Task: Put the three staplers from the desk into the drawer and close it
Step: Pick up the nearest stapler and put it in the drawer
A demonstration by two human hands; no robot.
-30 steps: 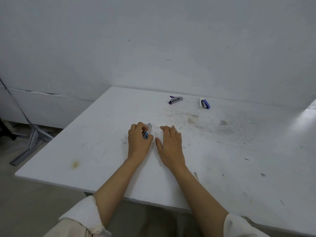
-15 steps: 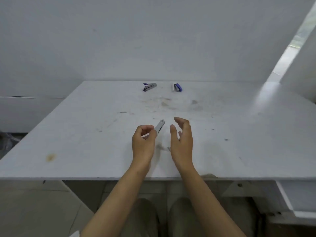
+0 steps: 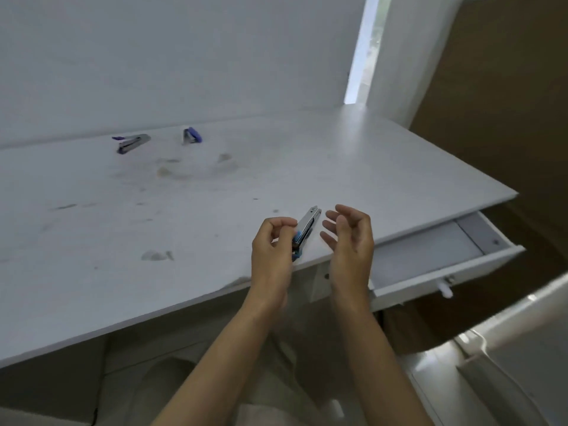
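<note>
My left hand [image 3: 272,253] grips a silver stapler with a blue base [image 3: 305,230], held just above the front edge of the white desk [image 3: 215,210]. My right hand [image 3: 349,238] hovers beside it, fingers apart and empty. Two more staplers lie at the back of the desk: a silver and purple one [image 3: 132,142] and a small purple and white one [image 3: 191,136]. The white drawer [image 3: 442,273] stands pulled out under the desk's right end, its inside looking empty.
A white wall runs behind the desk. A brown panel [image 3: 491,103] stands to the right of the drawer. A white curved object [image 3: 507,327] sits low on the right. My legs are under the desk edge.
My view has swung to the right, bringing the open drawer into sight. My left hand has lifted the stapler off the desk and carried it toward the front right edge; my right hand follows.
</note>
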